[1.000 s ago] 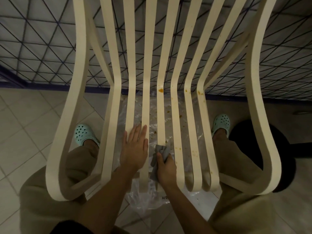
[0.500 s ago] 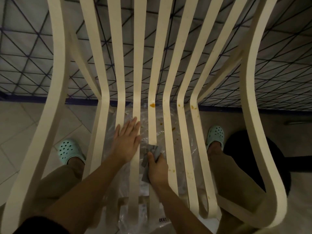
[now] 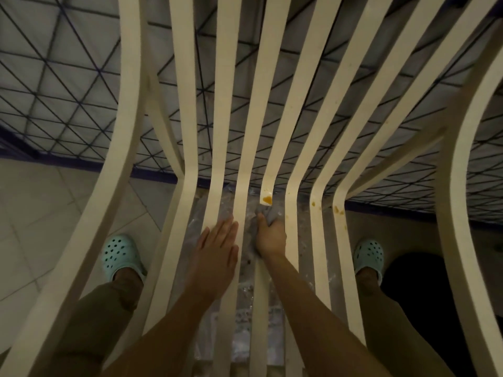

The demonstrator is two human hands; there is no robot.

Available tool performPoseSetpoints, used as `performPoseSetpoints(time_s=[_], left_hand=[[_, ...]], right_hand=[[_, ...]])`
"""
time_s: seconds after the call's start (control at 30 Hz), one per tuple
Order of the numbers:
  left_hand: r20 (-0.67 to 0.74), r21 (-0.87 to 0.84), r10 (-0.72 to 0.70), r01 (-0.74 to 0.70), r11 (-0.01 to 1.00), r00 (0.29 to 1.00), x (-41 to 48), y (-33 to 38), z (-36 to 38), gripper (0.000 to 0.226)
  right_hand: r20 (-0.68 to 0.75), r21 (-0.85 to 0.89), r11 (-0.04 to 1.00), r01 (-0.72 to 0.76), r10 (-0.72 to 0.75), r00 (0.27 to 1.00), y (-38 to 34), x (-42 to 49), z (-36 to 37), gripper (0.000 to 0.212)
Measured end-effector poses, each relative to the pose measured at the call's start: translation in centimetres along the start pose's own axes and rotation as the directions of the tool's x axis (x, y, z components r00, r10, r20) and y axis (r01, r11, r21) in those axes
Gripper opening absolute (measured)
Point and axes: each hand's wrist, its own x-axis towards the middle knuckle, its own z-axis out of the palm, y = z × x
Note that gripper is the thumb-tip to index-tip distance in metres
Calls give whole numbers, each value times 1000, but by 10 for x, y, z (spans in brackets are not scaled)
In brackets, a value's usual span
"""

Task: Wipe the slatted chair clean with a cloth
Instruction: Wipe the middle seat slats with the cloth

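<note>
My right hand [image 3: 270,236] gripping grey cloth [image 3: 268,213] against chair slat [image 3: 268,148] — orange stain [image 3: 267,199] just beyond knuckles; left hand [image 3: 217,248] lying flat, fingers straight, beside it.

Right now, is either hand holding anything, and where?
Right hand grips the bunched grey cloth in its fist; left hand lies flat on a slat, holding nothing.
</note>
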Motion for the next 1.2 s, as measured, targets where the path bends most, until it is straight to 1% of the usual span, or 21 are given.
performPoseSetpoints(time_s=[0.1,0.17,0.27,0.43,0.6,0.63,0.73,0.8,0.9,1.0,1.1,1.17,1.2], left_hand=[[5,5,2,-2,1000,1000,-1,0,1,55],[5,7,0,0,1000,1000,-1,0,1,55],[14,15,0,0,1000,1000,-1,0,-1,54],[26,15,-10,9,1000,1000,-1,-3,-1,54],[20,-12,1,0,1000,1000,-1,0,-5,56],[21,-15,0,0,1000,1000,-1,1,-6,56],[19,-14,3,-3,1000,1000,0,1,-6,57],[24,10,2,-3,1000,1000,0,1,-5,57],[36,13,-4,3,1000,999,0,2,-6,56],[38,4,-2,2,1000,999,1,3,-7,57],[42,2,-3,3,1000,999,0,3,-7,56],[35,3,0,0,1000,999,0,3,-7,57],[34,6,3,-3,1000,999,0,3,-7,57]], right_hand=[[-11,29,1000,11,-11,1000,-15,25,1,25],[-24,82,997,-2,4,1000,-22,41,3,33],[-37,123,992,26,-21,999,-25,51,10,42],[-12,144,989,35,-33,999,-28,50,7,39],[13,143,990,-9,8,1000,-22,28,2,43],[15,134,991,-14,12,1000,-16,24,3,42],[23,112,993,-21,19,1000,-1,-4,-2,27],[16,83,996,-20,19,1000,14,-25,-4,27],[11,91,996,-21,20,1000,35,-57,-7,23],[9,60,996,-68,68,998,57,-89,-8,24],[-25,32,994,-103,104,994,83,-122,-8,18],[-30,29,983,-182,183,983,96,-144,-9,10],[-10,67,973,-222,223,975,104,-155,-9,12]])
